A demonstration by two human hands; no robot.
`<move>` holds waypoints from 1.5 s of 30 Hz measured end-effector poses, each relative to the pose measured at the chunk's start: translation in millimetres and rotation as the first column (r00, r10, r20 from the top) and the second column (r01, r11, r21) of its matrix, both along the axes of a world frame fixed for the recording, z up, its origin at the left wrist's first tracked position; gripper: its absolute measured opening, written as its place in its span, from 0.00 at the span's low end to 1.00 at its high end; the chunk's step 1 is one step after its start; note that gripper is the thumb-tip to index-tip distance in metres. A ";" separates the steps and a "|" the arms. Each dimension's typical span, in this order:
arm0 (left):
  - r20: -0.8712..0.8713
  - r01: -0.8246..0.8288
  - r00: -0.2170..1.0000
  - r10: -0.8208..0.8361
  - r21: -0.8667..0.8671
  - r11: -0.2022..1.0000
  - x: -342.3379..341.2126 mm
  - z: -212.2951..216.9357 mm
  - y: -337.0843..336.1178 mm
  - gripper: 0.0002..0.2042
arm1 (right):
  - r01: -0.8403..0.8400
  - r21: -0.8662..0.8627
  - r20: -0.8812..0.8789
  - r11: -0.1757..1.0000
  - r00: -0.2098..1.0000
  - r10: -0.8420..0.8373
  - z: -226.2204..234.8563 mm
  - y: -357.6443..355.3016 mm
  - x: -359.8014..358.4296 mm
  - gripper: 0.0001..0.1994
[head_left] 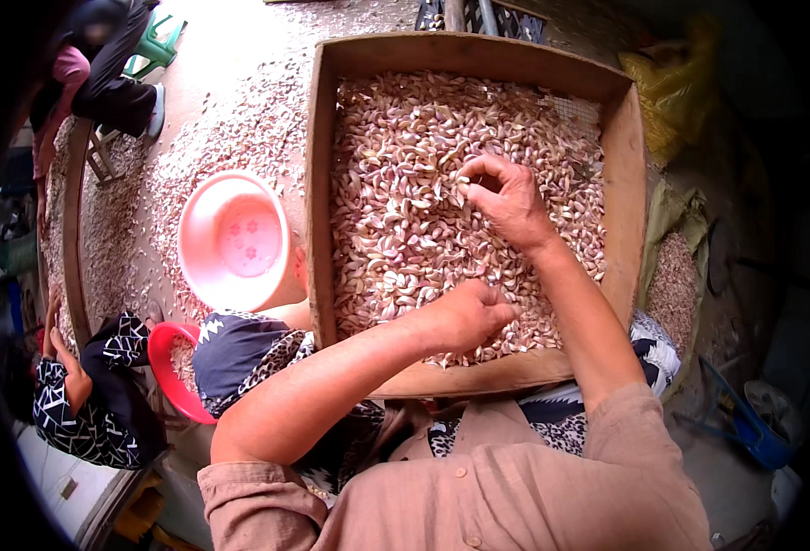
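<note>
A wooden-framed tray point(625, 230) with a mesh bottom lies before me, spread with many pinkish-white garlic cloves point(396, 202). Over its right half, my right hand point(513, 200) is closed, thumb and forefinger pinching a small pale garlic clove point(463, 181). My left hand point(472, 317) is low over the cloves near the tray's front edge. Its fingers are curled together, and whatever they may hold is hidden. Bare mesh point(575, 112) shows at the tray's far right corner.
Left of the tray stands a pink-white basin point(240, 241), with a red basin point(171, 367) of cloves nearer me. Cloves and skins litter the floor point(230, 119). Other people sit at the left by another wooden frame point(74, 230). At the right are a yellow sack point(666, 96) and an open sack point(666, 202).
</note>
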State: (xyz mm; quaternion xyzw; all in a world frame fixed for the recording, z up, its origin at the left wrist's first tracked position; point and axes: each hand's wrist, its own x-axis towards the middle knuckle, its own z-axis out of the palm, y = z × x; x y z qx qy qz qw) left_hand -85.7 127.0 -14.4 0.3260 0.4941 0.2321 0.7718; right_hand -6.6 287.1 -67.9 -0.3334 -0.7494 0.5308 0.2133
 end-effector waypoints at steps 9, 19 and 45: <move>0.083 -0.481 0.868 0.490 -0.115 0.869 -0.8 -12.2 4.3 0.16 | -0.049 -0.342 0.036 0.938 0.997 0.066 59.1 -33.4 83.8 0.05; 0.107 -0.275 0.957 0.271 0.021 0.961 12.4 -15.1 -9.2 0.18 | -0.139 -0.020 0.127 0.990 0.982 0.141 71.8 -73.4 114.0 0.04; 0.303 -0.284 0.878 0.371 -0.295 0.912 7.0 -12.6 -9.6 0.10 | -0.208 0.059 0.207 0.976 0.959 0.192 95.4 -47.3 114.9 0.04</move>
